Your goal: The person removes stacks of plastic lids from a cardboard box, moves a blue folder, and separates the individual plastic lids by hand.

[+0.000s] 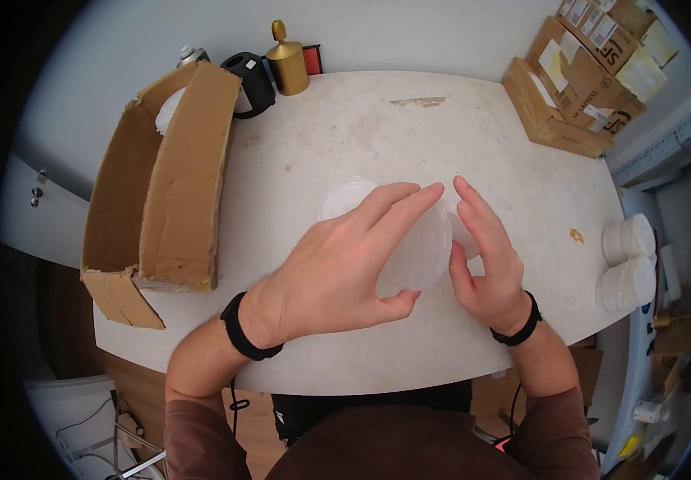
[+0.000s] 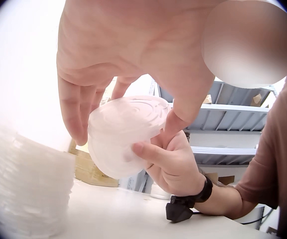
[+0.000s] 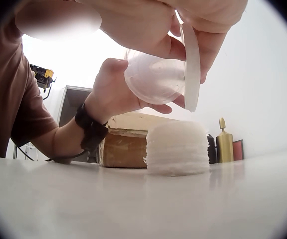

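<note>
My left hand spans a clear round plastic lid, its thumb and fingertips at opposite edges. Close by on the right, my right hand pinches a whitish plastic disc, seen edge-on in the right wrist view. The lid and disc are tilted and overlap above the table. Concentric rings show on the upper face of the pair in the left wrist view. Below and behind the left hand stands a stack of translucent round lids, partly hidden by that hand in the head view.
A long open cardboard box stands at the table's left. Behind it are a black container and a gold canister. Shipping boxes fill the back right corner. Two white round stacks lie at the right edge, beside shelving.
</note>
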Tool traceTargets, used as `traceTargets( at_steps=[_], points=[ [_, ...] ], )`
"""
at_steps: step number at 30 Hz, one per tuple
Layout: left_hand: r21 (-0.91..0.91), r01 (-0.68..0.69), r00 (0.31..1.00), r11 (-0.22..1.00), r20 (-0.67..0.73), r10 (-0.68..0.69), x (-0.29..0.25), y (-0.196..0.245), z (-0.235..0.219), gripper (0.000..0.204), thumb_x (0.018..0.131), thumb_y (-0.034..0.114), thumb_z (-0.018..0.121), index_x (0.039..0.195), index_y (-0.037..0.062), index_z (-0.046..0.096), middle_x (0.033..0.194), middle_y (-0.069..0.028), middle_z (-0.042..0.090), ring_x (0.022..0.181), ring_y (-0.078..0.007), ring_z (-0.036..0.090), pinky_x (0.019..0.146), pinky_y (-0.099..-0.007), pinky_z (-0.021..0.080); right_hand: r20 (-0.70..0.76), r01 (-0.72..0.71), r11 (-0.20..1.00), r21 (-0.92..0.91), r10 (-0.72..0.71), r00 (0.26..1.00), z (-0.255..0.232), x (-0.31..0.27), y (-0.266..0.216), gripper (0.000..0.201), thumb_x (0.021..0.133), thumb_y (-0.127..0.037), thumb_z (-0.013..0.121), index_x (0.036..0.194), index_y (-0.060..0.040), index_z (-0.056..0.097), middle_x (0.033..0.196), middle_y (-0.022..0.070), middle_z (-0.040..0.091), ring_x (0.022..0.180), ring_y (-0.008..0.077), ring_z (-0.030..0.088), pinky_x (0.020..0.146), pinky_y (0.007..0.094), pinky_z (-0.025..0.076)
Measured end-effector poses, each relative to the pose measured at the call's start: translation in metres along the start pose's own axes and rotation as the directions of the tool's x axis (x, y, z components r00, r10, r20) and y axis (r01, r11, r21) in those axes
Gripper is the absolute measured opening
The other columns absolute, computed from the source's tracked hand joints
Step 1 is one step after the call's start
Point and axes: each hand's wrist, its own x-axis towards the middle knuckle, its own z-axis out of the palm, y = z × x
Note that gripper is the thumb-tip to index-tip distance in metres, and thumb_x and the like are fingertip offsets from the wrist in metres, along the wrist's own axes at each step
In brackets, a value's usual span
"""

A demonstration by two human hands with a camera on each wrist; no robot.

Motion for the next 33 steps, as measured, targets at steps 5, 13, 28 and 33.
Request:
traceTargets(
  at_steps=[5, 13, 28, 33],
  points=[
    [0.191, 0.008, 0.982, 0.982, -0.188, 0.029, -0.004, 0.001, -0.014, 0.096, 0.074, 0.018, 0.091, 0.16, 0.0071, 0.048, 0.144, -0.0192, 0.06, 0.124, -0.0387, 0.066, 0.096, -0.0435, 0.06, -0.1, -0.023, 1.0, -0.01, 0.022, 0.995, 0.003, -0.003, 0.004, 0.068, 0.088, 0.022, 0.062, 0.152, 0.0011, 0.05, 0.154, 0.0341, 0.056, 0.136, 0.0446, 0.065, 0.095, 0.0391, 0.064],
    [0.433, 0.24, 0.971, 0.869, -0.118, -0.21, -0.007, -0.02, -0.015, 0.088, 0.082, 0.033, 0.092, 0.155, 0.002, 0.055, 0.133, -0.0224, 0.065, 0.119, -0.0402, 0.066, 0.101, -0.0455, 0.056, -0.176, -0.007, 0.999, 0.034, 0.013, 0.984, 0.007, -0.006, 0.01, 0.065, 0.09, 0.022, 0.061, 0.15, 0.0017, 0.048, 0.15, 0.0344, 0.058, 0.136, 0.0468, 0.064, 0.107, 0.0446, 0.059],
    [0.489, 0.2, 0.98, 0.849, -0.093, -0.177, -0.006, -0.036, -0.005, 0.079, 0.098, 0.037, 0.078, 0.161, 0.0018, 0.046, 0.148, -0.0269, 0.056, 0.132, -0.0431, 0.059, 0.112, -0.0481, 0.051, -0.154, -0.043, 0.999, -0.004, 0.042, 0.987, 0.003, -0.002, 0.004, 0.064, 0.088, 0.023, 0.062, 0.149, 0.0039, 0.053, 0.148, 0.0297, 0.062, 0.132, 0.0426, 0.067, 0.103, 0.0416, 0.061],
    [0.545, 0.163, 0.986, 0.822, -0.072, -0.148, -0.009, -0.036, -0.007, 0.071, 0.103, 0.038, 0.071, 0.161, 0.0033, 0.047, 0.152, -0.0285, 0.054, 0.132, -0.0444, 0.059, 0.113, -0.0489, 0.05, -0.147, -0.06, 0.998, 0.001, 0.06, 0.987, 0.003, -0.002, 0.003, 0.064, 0.088, 0.023, 0.062, 0.148, 0.0037, 0.053, 0.147, 0.0292, 0.063, 0.131, 0.0429, 0.067, 0.103, 0.0417, 0.061]
  ],
)
